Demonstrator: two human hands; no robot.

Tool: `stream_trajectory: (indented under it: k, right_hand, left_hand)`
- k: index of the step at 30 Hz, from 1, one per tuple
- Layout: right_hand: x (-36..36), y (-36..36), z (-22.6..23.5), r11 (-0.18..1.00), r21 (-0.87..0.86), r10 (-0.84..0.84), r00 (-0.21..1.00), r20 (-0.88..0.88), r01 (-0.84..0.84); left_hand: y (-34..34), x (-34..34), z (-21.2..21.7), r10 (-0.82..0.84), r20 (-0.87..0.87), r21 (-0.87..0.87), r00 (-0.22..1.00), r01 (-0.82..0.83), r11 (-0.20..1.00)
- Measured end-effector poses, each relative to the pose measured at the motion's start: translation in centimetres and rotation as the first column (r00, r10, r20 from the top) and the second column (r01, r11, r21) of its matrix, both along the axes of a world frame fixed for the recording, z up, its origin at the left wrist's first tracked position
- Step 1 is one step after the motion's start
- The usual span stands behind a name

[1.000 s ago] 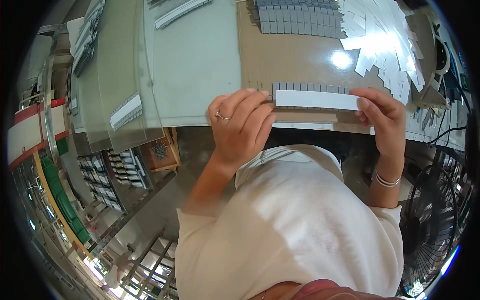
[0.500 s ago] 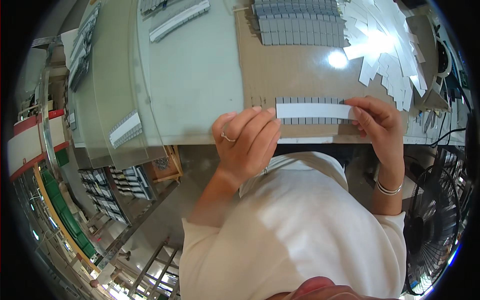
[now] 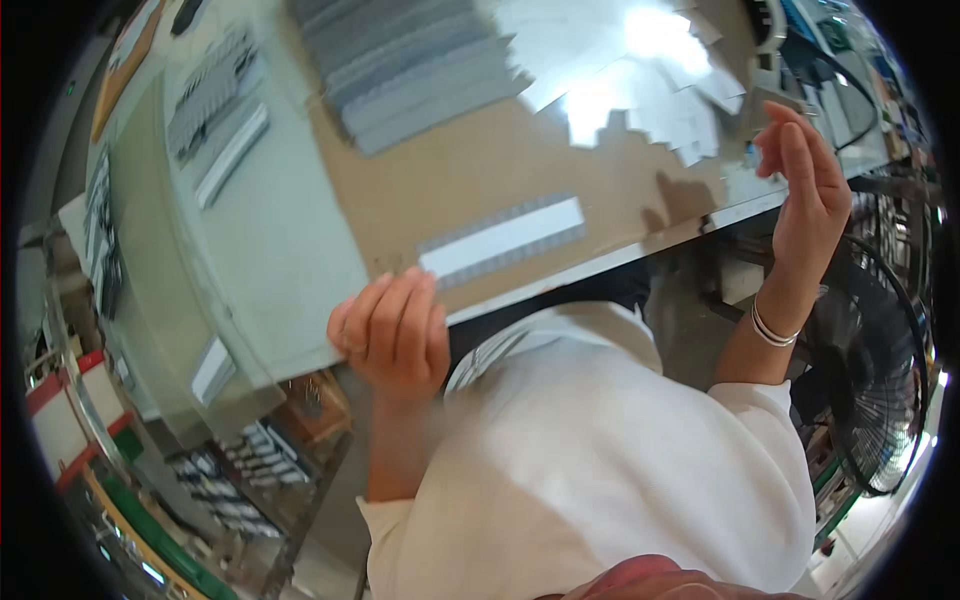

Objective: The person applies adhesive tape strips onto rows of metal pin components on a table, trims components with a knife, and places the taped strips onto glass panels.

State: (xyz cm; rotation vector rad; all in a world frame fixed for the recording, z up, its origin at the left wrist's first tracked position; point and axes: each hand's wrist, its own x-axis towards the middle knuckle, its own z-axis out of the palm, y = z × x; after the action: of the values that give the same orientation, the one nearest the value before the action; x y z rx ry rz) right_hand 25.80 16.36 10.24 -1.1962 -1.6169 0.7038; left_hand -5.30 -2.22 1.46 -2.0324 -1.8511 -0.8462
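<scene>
A grey segmented strip with a white band along its middle [image 3: 505, 237] lies flat near the front edge of the brown board [image 3: 455, 190]. At its left end is my left hand [image 3: 395, 330], fingers loosely bent and side by side. Its fingertips lie close to the strip's corner; whether they touch cannot be told. My right hand [image 3: 812, 190] is raised off to the right, away from the strip. Its fingers are partly bent and apart, with nothing visible in them.
Stacked grey strips [image 3: 400, 70] stand at the far side, beside a spread pile of white strips [image 3: 650, 100]. More pieces lie on the pale green surface [image 3: 270, 240] to the left, including a white-banded one [image 3: 233, 155]. A black fan [image 3: 865, 370] is on my right.
My right hand has let go of the strip's right end and moved right and upward. The strip stays on the board by my left hand. The whole view has tilted.
</scene>
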Motion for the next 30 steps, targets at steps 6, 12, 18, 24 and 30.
stream_trajectory:
  k: [6,12,18,24,30]
  right_hand:
    - [6.3,8.0,-0.4,0.868,0.495,-0.286,0.782,0.553,-0.033]
    - [3.9,11.5,2.1,0.927,-0.373,0.017,0.992,0.121,0.030]
    - [7.4,4.5,0.1,0.996,0.073,-0.029,0.954,-0.299,0.053]
    - [8.3,1.7,-4.8,0.939,-0.344,-0.149,0.906,-0.395,0.004]
    - [7.8,4.7,-6.6,0.941,-0.332,-0.135,0.833,-0.537,-0.061]
  left_hand:
    - [-1.3,-0.4,-0.5,0.085,0.075,-0.137,0.994,-0.074,0.988]
    - [-1.1,0.5,-0.4,0.102,0.091,-0.023,0.991,-0.100,0.995]
    - [-1.3,0.4,-0.8,0.117,0.130,-0.041,0.985,-0.113,0.993]
    - [-1.0,0.4,-0.3,0.084,0.180,-0.037,0.980,-0.079,0.996]
    - [-2.2,2.0,1.3,0.117,0.357,0.100,0.927,-0.163,0.982]
